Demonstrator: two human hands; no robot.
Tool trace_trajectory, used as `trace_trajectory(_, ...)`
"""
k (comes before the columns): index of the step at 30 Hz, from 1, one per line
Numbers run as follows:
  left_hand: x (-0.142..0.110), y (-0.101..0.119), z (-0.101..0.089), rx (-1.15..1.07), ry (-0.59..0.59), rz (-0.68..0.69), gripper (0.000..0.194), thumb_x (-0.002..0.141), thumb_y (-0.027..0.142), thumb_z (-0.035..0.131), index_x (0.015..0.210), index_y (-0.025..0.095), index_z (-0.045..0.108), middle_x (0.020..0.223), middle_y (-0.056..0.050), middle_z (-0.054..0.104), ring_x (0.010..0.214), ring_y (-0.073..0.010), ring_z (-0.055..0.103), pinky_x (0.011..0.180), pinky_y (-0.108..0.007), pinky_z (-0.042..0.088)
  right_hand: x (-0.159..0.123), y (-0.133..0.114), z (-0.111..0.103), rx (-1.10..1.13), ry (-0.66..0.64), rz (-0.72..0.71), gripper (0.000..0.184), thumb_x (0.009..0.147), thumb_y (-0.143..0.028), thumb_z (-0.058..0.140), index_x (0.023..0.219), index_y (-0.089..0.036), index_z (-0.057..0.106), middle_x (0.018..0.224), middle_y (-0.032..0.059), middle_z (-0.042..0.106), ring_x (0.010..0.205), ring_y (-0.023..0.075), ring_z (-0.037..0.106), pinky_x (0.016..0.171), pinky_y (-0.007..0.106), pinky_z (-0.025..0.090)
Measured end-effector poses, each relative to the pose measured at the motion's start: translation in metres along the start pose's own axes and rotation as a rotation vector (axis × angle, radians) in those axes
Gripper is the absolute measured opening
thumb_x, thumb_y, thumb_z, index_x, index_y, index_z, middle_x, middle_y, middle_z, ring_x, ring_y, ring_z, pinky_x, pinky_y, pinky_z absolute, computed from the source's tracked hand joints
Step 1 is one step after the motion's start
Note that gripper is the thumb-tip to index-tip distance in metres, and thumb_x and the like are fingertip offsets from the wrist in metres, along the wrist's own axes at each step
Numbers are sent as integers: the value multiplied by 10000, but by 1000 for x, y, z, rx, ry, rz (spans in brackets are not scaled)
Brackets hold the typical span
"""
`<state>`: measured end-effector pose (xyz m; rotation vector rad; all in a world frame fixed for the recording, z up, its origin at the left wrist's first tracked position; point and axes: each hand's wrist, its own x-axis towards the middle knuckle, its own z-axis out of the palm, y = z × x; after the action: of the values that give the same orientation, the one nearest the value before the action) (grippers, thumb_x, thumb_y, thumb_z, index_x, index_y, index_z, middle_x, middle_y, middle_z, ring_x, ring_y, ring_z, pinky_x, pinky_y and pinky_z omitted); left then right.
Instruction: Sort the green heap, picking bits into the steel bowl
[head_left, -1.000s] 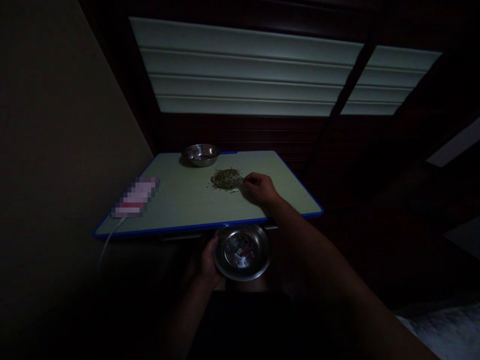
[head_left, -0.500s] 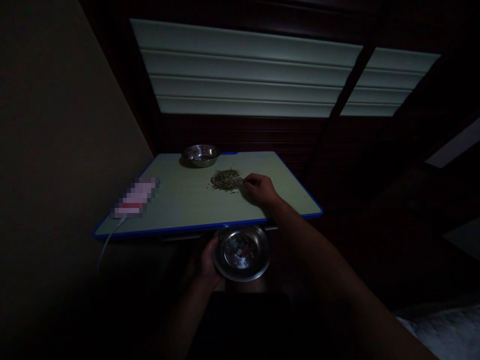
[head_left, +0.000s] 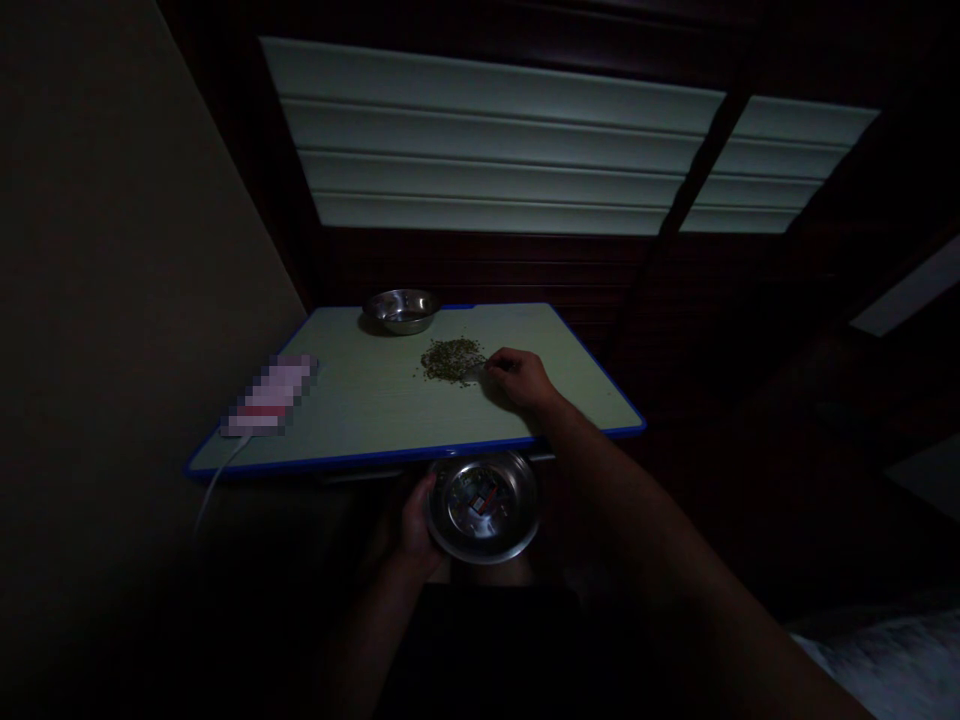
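Note:
My left hand (head_left: 420, 525) is closed on the rim of a shiny metal bowl (head_left: 517, 535), below the table's front edge. A small red and white patch like a label shows on the bowl's bottom. My right hand (head_left: 519, 376) is pinched at the right side of a pile of small green beans or grains (head_left: 448, 358), low over the tabletop. Between its fingertips and the pile is a thin greyish thing, too dark to name. A second metal bowl (head_left: 403, 312) stands behind the pile, near the table's back edge.
The pale table (head_left: 360, 400) has a blue edge. At its left lies a phone-like thing (head_left: 271, 395), blurred out, with a white cable (head_left: 217, 488) hanging over the edge. Dark wooden panels with pale slats (head_left: 487, 140) rise behind; white bedding (head_left: 892, 660) lies at lower right.
Almost nothing differs. My left hand and its bowl have shifted very slightly; my right hand stays beside the pile.

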<state>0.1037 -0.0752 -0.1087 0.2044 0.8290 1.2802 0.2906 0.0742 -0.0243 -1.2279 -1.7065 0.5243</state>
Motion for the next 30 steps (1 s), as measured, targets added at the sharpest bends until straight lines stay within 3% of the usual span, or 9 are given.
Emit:
trace_trajectory(7,1,0,-1,-9,35,-28,222,743,317,656,852,143,739,817,-77,759,864,-266,697,833,-368,523,1,2,1,11,9,-6,138,732,-236,594,784,-176,707,762,15,705,734,150,620,734,271,471)
trace_trajectory(26,-1,1,3,-14,47,-12,195,754,298,623,780,141,735,741,-62,750,716,-205,680,743,-318,531,0,2,1,-2,-21,-30,149,737,-222,605,803,-157,723,784,32,714,741,148,624,747,271,475)
trace_trajectory(30,-2,0,4,-5,56,1,205,749,303,629,820,146,739,787,-60,761,771,-219,688,781,-334,529,1,4,1,-19,-1,-28,156,743,-229,603,812,-158,724,787,31,715,748,153,627,746,271,476)
